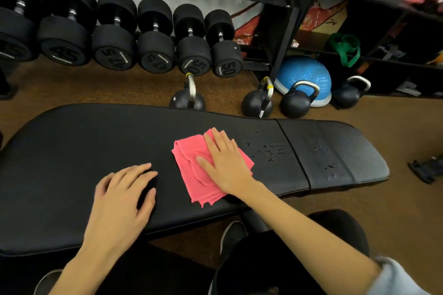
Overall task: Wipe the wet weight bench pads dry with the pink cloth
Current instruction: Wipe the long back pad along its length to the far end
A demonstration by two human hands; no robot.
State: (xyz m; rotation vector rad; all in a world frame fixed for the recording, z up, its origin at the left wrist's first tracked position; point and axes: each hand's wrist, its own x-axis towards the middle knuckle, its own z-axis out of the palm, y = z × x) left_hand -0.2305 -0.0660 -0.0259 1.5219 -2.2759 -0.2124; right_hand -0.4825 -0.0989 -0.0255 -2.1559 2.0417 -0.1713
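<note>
A black weight bench lies across the view, with a long back pad (96, 141) and a shorter seat pad (340, 148) to its right. Water drops (271, 151) dot the long pad's right end, and more drops (329, 166) sit on the seat pad. The folded pink cloth (191, 165) lies flat on the long pad, just left of the nearer drops. My right hand (225, 163) presses flat on the cloth with its fingers spread. My left hand (124, 196) rests palm down on the bare pad, left of the cloth, holding nothing.
Behind the bench, a rack (115, 40) holds several black dumbbells. Several kettlebells (297, 100) and a blue balance dome (304, 76) stand on the brown floor. A black shelf unit (374, 38) is at the back right. A dark object (424, 170) lies on the floor at right.
</note>
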